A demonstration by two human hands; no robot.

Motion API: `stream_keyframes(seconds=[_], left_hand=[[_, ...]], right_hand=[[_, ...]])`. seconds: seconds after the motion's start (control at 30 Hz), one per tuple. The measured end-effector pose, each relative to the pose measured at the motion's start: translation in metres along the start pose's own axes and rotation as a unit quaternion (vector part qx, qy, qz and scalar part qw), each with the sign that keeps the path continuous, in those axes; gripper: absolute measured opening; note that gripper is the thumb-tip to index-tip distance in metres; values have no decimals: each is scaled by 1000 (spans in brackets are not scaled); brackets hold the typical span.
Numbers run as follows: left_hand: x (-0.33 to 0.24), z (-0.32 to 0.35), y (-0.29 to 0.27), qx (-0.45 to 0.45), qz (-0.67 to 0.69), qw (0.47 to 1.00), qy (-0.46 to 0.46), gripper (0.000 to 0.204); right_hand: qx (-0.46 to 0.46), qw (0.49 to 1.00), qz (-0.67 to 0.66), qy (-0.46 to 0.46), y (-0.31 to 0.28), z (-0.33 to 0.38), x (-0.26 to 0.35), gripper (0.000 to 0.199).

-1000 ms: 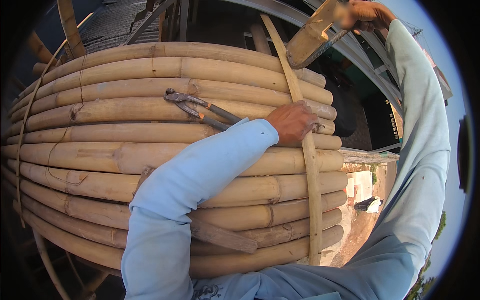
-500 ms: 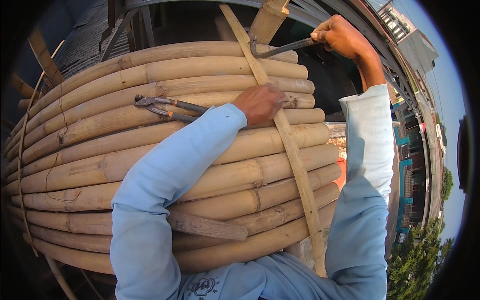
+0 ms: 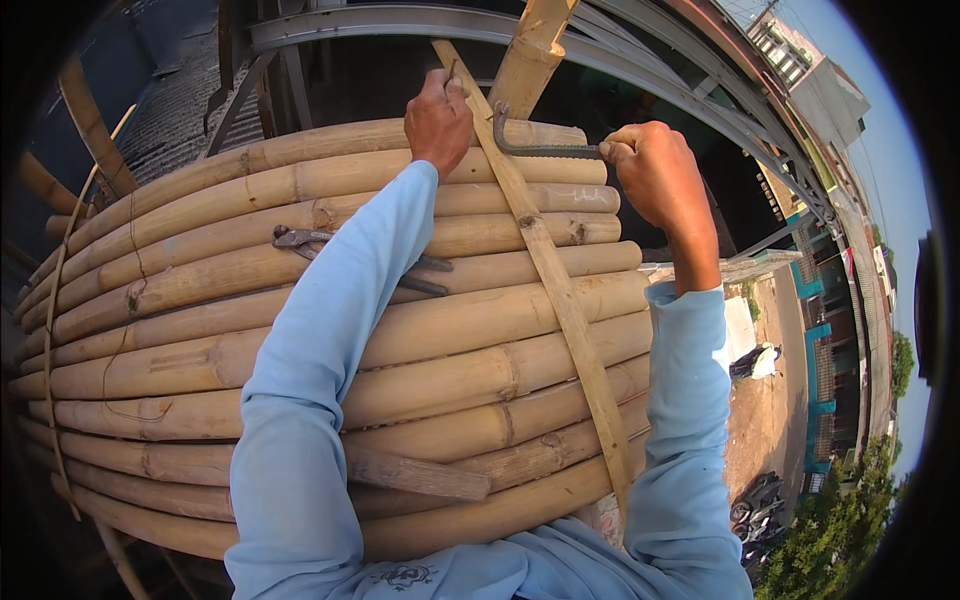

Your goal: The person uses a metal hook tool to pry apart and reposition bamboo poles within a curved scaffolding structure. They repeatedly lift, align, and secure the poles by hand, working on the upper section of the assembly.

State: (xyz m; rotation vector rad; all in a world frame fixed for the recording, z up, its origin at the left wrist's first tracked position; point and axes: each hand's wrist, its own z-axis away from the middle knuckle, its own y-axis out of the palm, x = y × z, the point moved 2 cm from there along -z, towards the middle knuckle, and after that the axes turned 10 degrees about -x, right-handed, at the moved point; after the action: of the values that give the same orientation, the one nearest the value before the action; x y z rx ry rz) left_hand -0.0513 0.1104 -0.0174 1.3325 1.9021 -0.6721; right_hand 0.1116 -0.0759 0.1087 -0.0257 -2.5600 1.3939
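My right hand is wrapped round the straight end of a dark, ribbed pry bar. The bar's curved hook rests by the upper part of a long wooden strip, near a bamboo post. My left hand is closed at the strip's far end, just left of the hook. A thin dark tip shows above its fingers, but what it grips I cannot make out. Beneath the strip lies a row of bamboo poles. On them, partly hidden under my left forearm, lies a pair of pincers.
A short piece of wood lies on the nearer poles. An upright bamboo post and a grey metal beam stand at the far side. Thin wire loops over the poles at left. Far below on the right is a street.
My left hand has moved from the strip's middle up to its far end. My right hand and the pry bar have come lower and nearer, with the hook still beside the strip.
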Motion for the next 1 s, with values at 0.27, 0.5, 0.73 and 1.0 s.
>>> stream_keyframes(seconds=[0.27, 0.5, 0.73, 1.0], left_hand=[[80, -38, 62, 302, -245, 921, 8, 38], [76, -40, 59, 298, -279, 911, 49, 39], [75, -36, 50, 283, -262, 922, 25, 35], [61, -37, 36, 168, -153, 974, -25, 36]], right_hand=[[-22, 999, -27, 4, 6, 9, 4, 19], [-44, 996, 32, 66, 6, 52, 29, 24], [-91, 994, -23, 53, 42, 98, 21, 20], [-61, 991, -94, 66, -42, 72, -3, 23]])
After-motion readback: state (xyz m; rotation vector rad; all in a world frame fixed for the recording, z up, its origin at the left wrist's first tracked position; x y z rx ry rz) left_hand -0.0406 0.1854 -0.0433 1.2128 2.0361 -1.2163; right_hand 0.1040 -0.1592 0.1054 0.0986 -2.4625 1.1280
